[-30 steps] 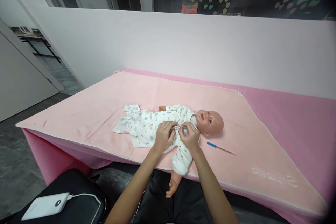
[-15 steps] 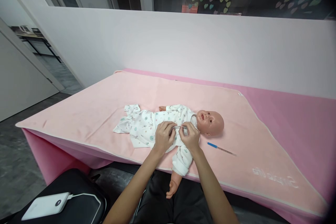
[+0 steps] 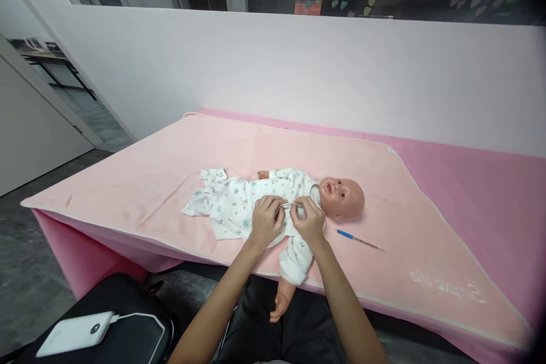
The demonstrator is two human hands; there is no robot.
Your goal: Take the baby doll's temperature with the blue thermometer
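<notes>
A baby doll [image 3: 342,198] lies on its back, head to the right, dressed in a white printed baby outfit [image 3: 232,205]. Over the doll's chest, my left hand [image 3: 268,217] pinches a narrow white strip of the outfit, either an edge or a tie; I cannot tell which. My right hand [image 3: 309,219] grips the same strip a short way to the right, its fingertips close to the left ones. Below my hands, one doll arm [image 3: 283,298] sticks out of a bunched sleeve past the table edge. The fingers partly hide the outfit's front.
A pink blanket [image 3: 140,187] covers most of the table. Right of my right hand lies a thin stick-like tool with a blue end [image 3: 345,234], possibly a thermometer. A white power bank [image 3: 75,334] with a cable rests on a black seat [image 3: 128,296] at lower left. A white wall [image 3: 273,68] stands behind.
The camera view has shifted very slightly. Both hands keep their hold on the outfit in nearly the same place.
</notes>
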